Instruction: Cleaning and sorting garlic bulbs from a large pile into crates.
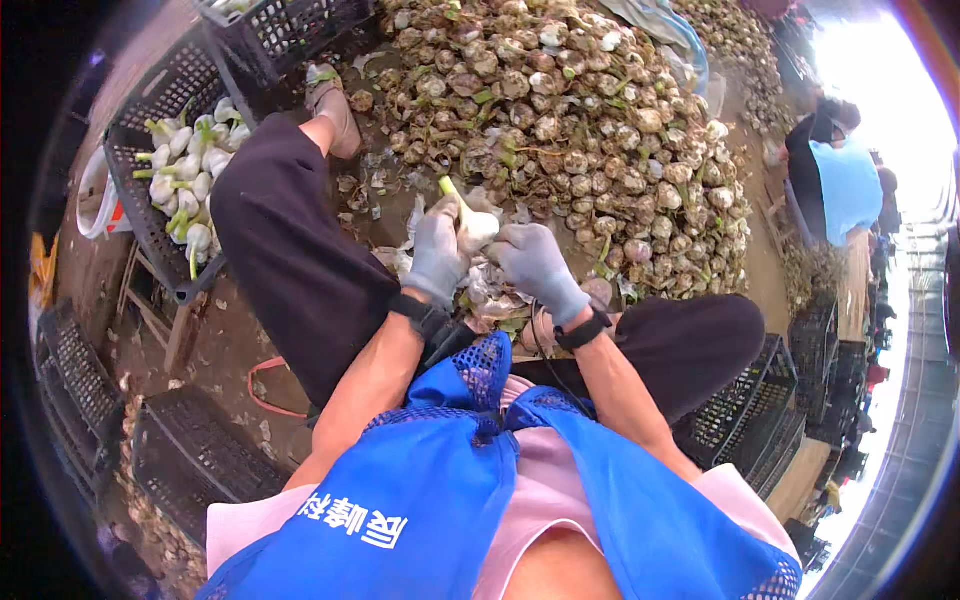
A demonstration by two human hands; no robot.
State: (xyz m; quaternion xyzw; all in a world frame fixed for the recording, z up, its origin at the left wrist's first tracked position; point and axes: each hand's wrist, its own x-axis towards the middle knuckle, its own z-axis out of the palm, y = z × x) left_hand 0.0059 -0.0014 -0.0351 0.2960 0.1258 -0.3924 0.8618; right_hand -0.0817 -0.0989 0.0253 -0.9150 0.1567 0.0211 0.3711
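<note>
Between my hands is a white garlic bulb point(477, 227), its short pale-green stem pointing up and away from me. My left hand point(437, 251), in a pale grey glove, grips it around the stem and side. The gloved fingers of my right hand point(534, 264) are curled in at the bulb's root end; their tips are partly hidden. Loose garlic skins point(487, 292) lie on the ground below my hands. Just beyond rises a large heap of unpeeled, soil-stained garlic bulbs point(570, 142).
A black plastic crate point(161, 97) at left holds cleaned white garlic and rests on a wooden stool point(154, 319). Beside it stands a white bucket point(94, 199). More black crates point(199, 442) are behind left and right. Another person point(844, 176) sits far right.
</note>
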